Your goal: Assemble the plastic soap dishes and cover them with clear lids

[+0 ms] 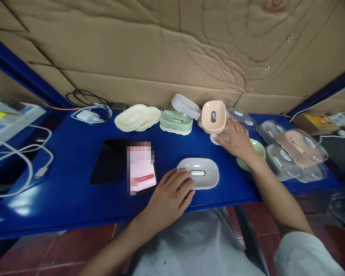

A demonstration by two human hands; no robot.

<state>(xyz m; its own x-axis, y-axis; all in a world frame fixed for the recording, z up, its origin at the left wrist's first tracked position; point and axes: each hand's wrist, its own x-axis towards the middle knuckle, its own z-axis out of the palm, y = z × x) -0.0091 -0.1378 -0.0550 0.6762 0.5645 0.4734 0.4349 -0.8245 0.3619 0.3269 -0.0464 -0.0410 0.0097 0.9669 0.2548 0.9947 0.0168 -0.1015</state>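
A lavender-grey soap dish (208, 180) with a pale bar-shaped slot in its middle sits near the table's front edge. My left hand (172, 191) is closed over the dish's left end, fingers curled at the rim. Further back on the right, my right hand (237, 140) reaches beside a peach soap dish (214, 124), thumb apart from the fingers. Its thumb is by a pale, wavy-edged base (217, 140) below the peach dish. Under my right wrist a light green piece (257, 147) is partly hidden.
Behind are cream trays (132, 117), a green dish (176, 122) and another grey dish (185, 105). Several clear-covered dishes (301, 147) are stacked right. Two phones, one dark (107, 161) and one lit (142, 172), lie left of centre. A white charger (87, 116) and cables lie left.
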